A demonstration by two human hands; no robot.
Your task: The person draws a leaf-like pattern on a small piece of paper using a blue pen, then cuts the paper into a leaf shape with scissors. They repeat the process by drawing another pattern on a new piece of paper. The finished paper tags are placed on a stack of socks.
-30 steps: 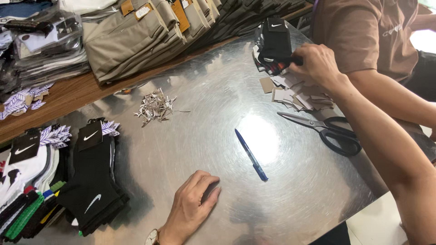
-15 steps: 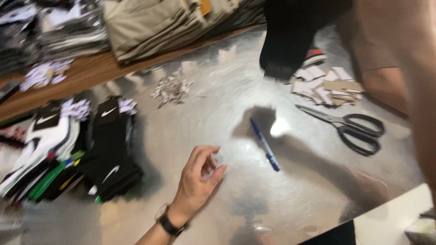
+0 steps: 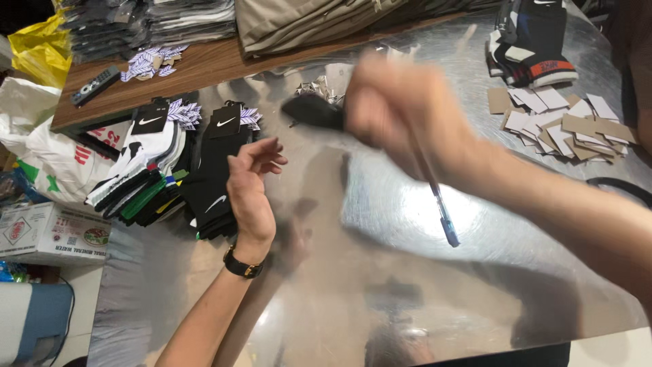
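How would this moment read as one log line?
left hand: raised, open, empty | right hand: blurred, gripping dark folded sock | blue ballpoint pen: on shiny metal table | stacked black socks: beside left hand

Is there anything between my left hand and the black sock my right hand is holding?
Nothing visible. The left hand is raised open above the metal table, and the right hand, blurred, holds the black sock up and to its right. Only open air separates them; the blue pen lies farther right.

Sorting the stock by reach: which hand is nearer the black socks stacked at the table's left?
Left. The left hand hangs raised right beside the black socks; the right hand is farther right, holding a dark item.
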